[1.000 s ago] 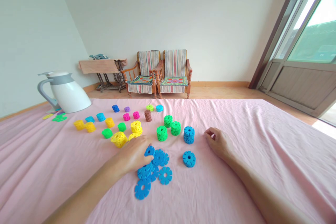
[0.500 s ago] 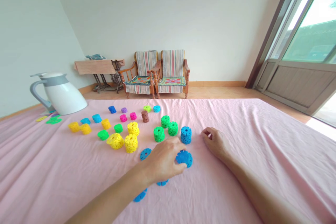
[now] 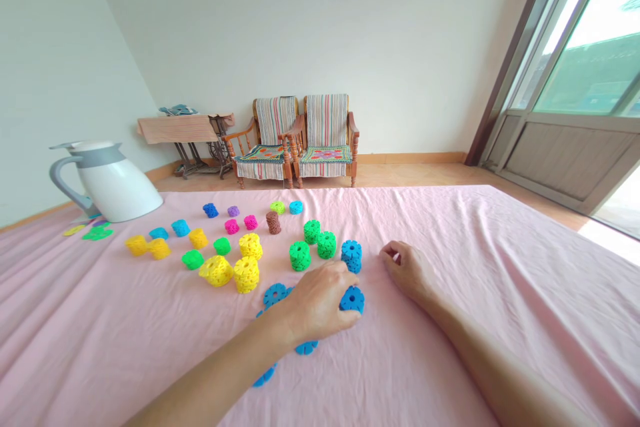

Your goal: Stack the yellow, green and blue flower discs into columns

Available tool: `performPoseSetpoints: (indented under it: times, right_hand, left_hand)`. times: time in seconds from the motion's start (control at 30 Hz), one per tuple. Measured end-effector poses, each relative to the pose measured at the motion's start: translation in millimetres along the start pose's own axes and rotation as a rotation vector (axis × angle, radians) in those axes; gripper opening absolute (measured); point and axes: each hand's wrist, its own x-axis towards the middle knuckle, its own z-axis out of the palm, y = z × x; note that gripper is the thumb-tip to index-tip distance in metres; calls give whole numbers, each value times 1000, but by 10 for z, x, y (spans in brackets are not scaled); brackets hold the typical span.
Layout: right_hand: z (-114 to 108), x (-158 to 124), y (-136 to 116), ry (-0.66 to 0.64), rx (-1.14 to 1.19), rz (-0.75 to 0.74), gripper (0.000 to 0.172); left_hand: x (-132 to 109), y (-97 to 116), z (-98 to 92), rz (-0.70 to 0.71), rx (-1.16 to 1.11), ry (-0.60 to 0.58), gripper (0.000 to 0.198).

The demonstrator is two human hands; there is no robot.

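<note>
My left hand (image 3: 323, 300) is closed around the side of a short stack of blue notched plastic discs (image 3: 353, 300), its thumb at the near side and its fingers behind. The stack's top disc lies about level, its centre hole showing. Just behind stands a taller blue disc stack (image 3: 351, 255). Loose blue discs (image 3: 275, 294) lie on the cloth around my left wrist, partly hidden by the forearm; one blue disc (image 3: 307, 347) shows below the hand. My right hand (image 3: 407, 270) rests on the cloth to the right, fingers curled, with nothing visible in them.
Green disc stacks (image 3: 300, 256) stand beyond my left hand, and yellow stacks (image 3: 247, 274) are to its left. Smaller coloured stacks, including a brown one (image 3: 273, 223), spread farther back. A white jug (image 3: 120, 183) stands at the left on the pink tablecloth (image 3: 150, 347).
The top blue disc at my left hand has gone from tilted to about level on its stack. The view has shifted slightly; my right hand stays at rest.
</note>
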Motion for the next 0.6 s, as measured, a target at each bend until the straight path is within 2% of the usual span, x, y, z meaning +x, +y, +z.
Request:
performPoseSetpoints:
  times: [0.1, 0.17, 0.23, 0.33, 0.47, 0.6]
  right_hand:
    - [-19, -8, -15, -5, -5, -2, 16]
    - [-25, -11, -17, -9, -7, -3, 15]
    - [-21, -10, -10, -14, -6, -3, 16]
    - [-5, -2, 10, -20, -2, -2, 16]
    - [7, 7, 27, -21, -2, -8, 16]
    - [8, 4, 29, -15, -3, -14, 17]
  left_hand:
    - [-72, -55, -108, -20, -32, 52, 38]
    - [-154, -141, -208, -59, -22, 78, 34]
    - [-257, -257, -300, -114, 13, 68, 27]
    - [-415, -422, -377, -176, 49, -18, 26]
    - [-544, -512, -344, -219, 57, -110, 31]
    - [-574, -529, -251, -225, 48, -73, 35]
